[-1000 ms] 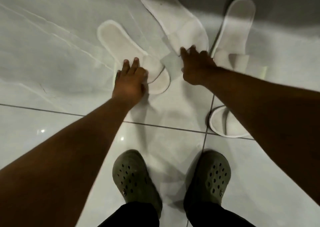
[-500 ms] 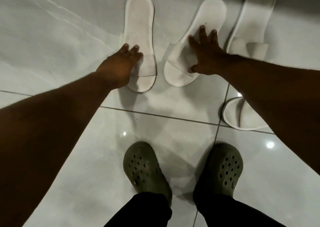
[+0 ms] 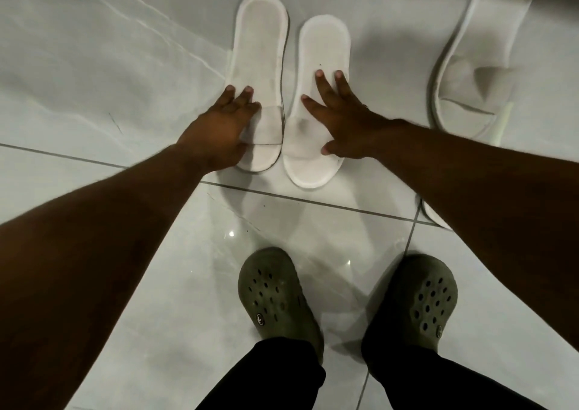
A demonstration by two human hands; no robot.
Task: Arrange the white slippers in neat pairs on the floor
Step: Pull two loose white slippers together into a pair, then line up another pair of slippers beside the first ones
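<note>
Your left hand [image 3: 224, 124] lies flat, fingers extended, pressing the strap area of the left slipper [image 3: 260, 64] at upper centre of the frame. Your right hand [image 3: 340, 121] is spread wide, palm down on the right slipper [image 3: 319, 74] just beside it. Neither hand grips anything; both just press down.

The two soles lie nearly parallel w/ heels toward the top of the frame, a thin gap between them. The toes look uneven: the right one's toe sits lower in the frame than the left's. To finish this pair well, I'd say slide, don't lift. Keep palms flat and nudge the right slipper up a touch until toes and heels line up, then close the gap evenly. The glossy tile floor [image 3: 94, 64] looks slick, so light pressure should do; push too hard and the thin soles may buckle.

Two more are left: a third slipper [image 3: 470, 74] at upper right, angled away, and a fourth slipper [image 3: 434, 215] at right centre, mostly hidden behind your right forearm. Your clogs [image 3: 275, 296] stand clear, lower centre.
</note>
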